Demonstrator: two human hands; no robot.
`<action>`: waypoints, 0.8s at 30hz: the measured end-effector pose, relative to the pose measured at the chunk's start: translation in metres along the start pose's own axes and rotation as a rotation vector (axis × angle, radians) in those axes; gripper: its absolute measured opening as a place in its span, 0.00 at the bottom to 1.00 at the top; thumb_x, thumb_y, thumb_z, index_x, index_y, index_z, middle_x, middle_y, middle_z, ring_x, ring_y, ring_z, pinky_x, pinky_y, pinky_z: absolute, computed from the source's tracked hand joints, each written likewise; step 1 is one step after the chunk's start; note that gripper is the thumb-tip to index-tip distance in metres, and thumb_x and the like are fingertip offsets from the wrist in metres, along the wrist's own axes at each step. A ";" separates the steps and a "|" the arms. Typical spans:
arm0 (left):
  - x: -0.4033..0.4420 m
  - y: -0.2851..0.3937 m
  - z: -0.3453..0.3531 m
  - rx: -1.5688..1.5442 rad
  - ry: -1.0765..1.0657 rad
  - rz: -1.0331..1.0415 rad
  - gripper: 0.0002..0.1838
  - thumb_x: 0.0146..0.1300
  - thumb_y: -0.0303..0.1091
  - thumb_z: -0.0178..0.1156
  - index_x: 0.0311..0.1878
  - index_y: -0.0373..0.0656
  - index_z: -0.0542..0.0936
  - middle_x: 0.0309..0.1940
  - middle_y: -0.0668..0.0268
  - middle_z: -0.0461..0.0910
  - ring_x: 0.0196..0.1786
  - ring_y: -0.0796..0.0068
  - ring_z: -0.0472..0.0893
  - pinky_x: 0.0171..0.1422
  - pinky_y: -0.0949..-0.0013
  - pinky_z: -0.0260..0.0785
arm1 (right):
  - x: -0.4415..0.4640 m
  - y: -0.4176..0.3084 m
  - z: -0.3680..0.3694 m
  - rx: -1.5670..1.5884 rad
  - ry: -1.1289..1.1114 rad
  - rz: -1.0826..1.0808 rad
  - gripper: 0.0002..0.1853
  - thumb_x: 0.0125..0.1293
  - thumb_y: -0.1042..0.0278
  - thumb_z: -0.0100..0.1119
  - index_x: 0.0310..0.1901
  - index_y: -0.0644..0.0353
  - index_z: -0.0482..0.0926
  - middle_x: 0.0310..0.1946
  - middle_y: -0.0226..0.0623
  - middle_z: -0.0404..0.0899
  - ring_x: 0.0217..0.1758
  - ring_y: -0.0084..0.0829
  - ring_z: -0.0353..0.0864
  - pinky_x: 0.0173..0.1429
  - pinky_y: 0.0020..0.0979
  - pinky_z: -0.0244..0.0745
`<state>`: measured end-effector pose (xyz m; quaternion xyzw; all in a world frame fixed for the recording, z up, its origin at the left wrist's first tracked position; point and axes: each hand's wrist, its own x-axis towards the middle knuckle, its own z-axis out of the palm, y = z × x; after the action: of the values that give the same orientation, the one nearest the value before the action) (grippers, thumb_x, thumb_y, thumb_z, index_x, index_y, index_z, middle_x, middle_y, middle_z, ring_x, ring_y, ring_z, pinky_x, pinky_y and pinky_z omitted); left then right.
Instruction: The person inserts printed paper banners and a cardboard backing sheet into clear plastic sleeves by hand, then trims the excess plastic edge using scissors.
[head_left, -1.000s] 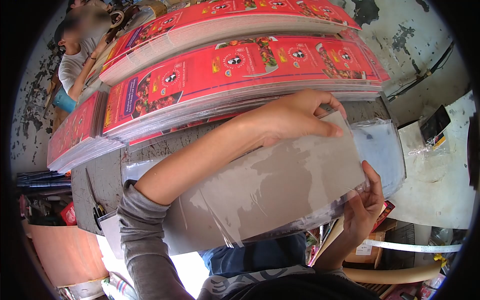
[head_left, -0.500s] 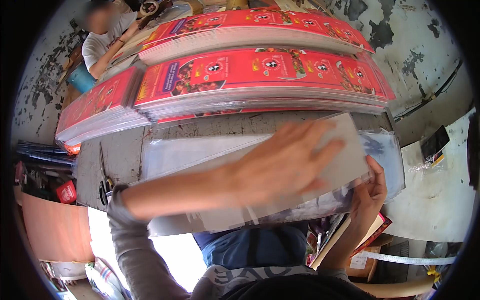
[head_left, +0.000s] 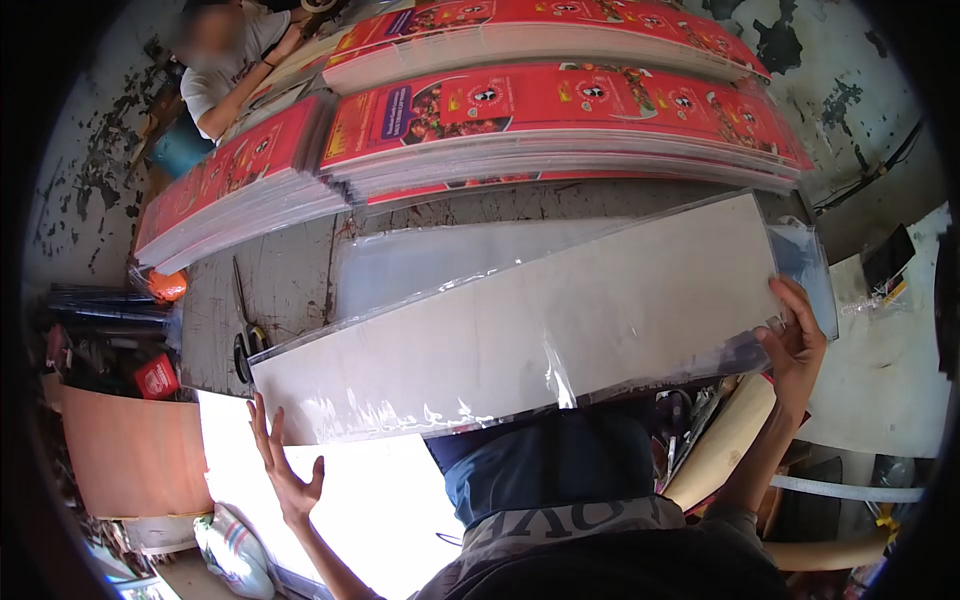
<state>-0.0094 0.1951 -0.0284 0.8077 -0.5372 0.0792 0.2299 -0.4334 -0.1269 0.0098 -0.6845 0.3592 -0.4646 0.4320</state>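
Note:
A long pale grey board (head_left: 520,310) in a clear plastic sleeve lies at a slant across the table's front, its right end farther from me. My right hand (head_left: 797,345) grips the sleeved board at its right end, fingers on the edge and thumb nearer me. At the lower left corner is my left hand (head_left: 287,478), open with fingers spread; its fingertips are at the board's edge, and I cannot tell whether they touch. Under the board lie clear plastic sleeves (head_left: 400,258), partly covered by it.
Stacks of red printed panels (head_left: 560,115) fill the table's far side, with a shorter stack (head_left: 225,190) at left. Scissors (head_left: 243,335) lie on the grey table (head_left: 270,280) by the board's left end. Another person (head_left: 225,75) is at the far left. A rolled sheet (head_left: 715,440) stands below right.
My left hand has swept from over the board's right part to its left end. The board has shifted slightly, and my right hand remains at its right end. The view has moved somewhat.

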 end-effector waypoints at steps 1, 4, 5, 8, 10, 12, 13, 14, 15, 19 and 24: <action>-0.004 -0.014 0.003 -0.141 0.055 -0.052 0.35 0.49 0.50 0.55 0.61 0.49 0.61 0.64 0.52 0.54 0.67 0.48 0.48 0.64 0.38 0.41 | -0.001 -0.002 0.002 -0.025 -0.001 -0.022 0.26 0.44 0.92 0.50 0.49 0.68 0.70 0.53 0.39 0.64 0.58 0.31 0.63 0.57 0.26 0.63; 0.002 -0.027 0.014 -0.051 0.193 -0.060 0.25 0.54 0.40 0.52 0.57 0.48 0.67 0.59 0.56 0.62 0.64 0.53 0.57 0.63 0.47 0.53 | -0.002 -0.010 0.002 -0.232 0.007 0.018 0.23 0.46 0.91 0.47 0.48 0.67 0.71 0.51 0.38 0.66 0.59 0.30 0.63 0.57 0.24 0.61; 0.005 -0.029 0.017 -0.051 0.234 -0.055 0.21 0.54 0.37 0.52 0.54 0.47 0.70 0.57 0.57 0.66 0.63 0.54 0.61 0.63 0.49 0.55 | -0.002 -0.008 0.002 -0.236 0.009 0.018 0.23 0.46 0.91 0.47 0.48 0.67 0.71 0.51 0.38 0.66 0.59 0.30 0.63 0.57 0.24 0.61; 0.007 -0.059 0.019 -0.232 0.381 -0.074 0.15 0.54 0.32 0.53 0.46 0.44 0.76 0.50 0.58 0.73 0.57 0.56 0.69 0.61 0.54 0.60 | -0.002 0.000 -0.007 -0.217 0.077 -0.005 0.19 0.49 0.88 0.45 0.44 0.68 0.73 0.49 0.37 0.68 0.55 0.26 0.66 0.55 0.23 0.60; 0.027 -0.061 0.010 -0.368 0.503 0.012 0.11 0.55 0.32 0.55 0.39 0.35 0.76 0.41 0.59 0.77 0.47 0.64 0.75 0.56 0.60 0.65 | 0.003 0.000 -0.019 -0.300 0.156 -0.057 0.12 0.53 0.82 0.48 0.41 0.67 0.73 0.46 0.35 0.70 0.48 0.22 0.69 0.53 0.23 0.61; 0.051 -0.063 0.001 -0.609 0.557 0.083 0.12 0.57 0.31 0.55 0.41 0.33 0.73 0.38 0.59 0.77 0.43 0.71 0.75 0.52 0.64 0.66 | 0.019 -0.011 -0.029 -0.330 0.177 -0.161 0.10 0.55 0.79 0.49 0.40 0.66 0.73 0.44 0.33 0.70 0.45 0.21 0.69 0.51 0.22 0.61; 0.076 -0.049 -0.004 -0.707 0.591 0.102 0.12 0.58 0.30 0.54 0.43 0.32 0.72 0.37 0.59 0.77 0.42 0.74 0.75 0.50 0.67 0.67 | 0.029 -0.017 -0.034 -0.357 0.187 -0.259 0.09 0.57 0.75 0.51 0.40 0.65 0.73 0.42 0.32 0.71 0.41 0.20 0.69 0.49 0.21 0.61; 0.100 -0.033 -0.006 -0.804 0.603 0.057 0.15 0.58 0.29 0.54 0.47 0.33 0.69 0.38 0.59 0.76 0.43 0.75 0.75 0.50 0.69 0.66 | 0.038 -0.020 -0.043 -0.357 0.187 -0.265 0.09 0.57 0.75 0.51 0.40 0.65 0.73 0.42 0.32 0.71 0.41 0.20 0.69 0.49 0.21 0.61; 0.123 -0.016 -0.007 -0.901 0.613 0.011 0.18 0.59 0.28 0.54 0.51 0.34 0.66 0.39 0.59 0.76 0.43 0.75 0.74 0.49 0.70 0.66 | 0.047 -0.022 -0.053 -0.301 0.197 -0.217 0.10 0.58 0.72 0.51 0.42 0.64 0.73 0.42 0.31 0.71 0.41 0.20 0.69 0.49 0.21 0.61; 0.196 0.042 0.001 -0.975 0.416 0.073 0.25 0.59 0.26 0.54 0.59 0.38 0.57 0.46 0.60 0.73 0.46 0.78 0.72 0.51 0.74 0.63 | 0.075 -0.040 -0.055 -0.277 0.366 -0.261 0.15 0.61 0.69 0.51 0.49 0.60 0.70 0.41 0.30 0.70 0.42 0.20 0.69 0.48 0.22 0.62; 0.241 0.059 0.027 -0.923 0.359 0.213 0.20 0.58 0.24 0.54 0.53 0.37 0.64 0.43 0.63 0.71 0.44 0.80 0.71 0.49 0.76 0.62 | 0.106 -0.012 -0.096 -0.279 0.356 -0.252 0.17 0.61 0.72 0.50 0.53 0.59 0.67 0.39 0.28 0.67 0.42 0.18 0.67 0.49 0.20 0.60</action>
<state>0.0333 -0.0362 0.0545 0.5364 -0.5474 -0.0058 0.6423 -0.4907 -0.2419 0.0743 -0.6842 0.4019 -0.5740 0.2020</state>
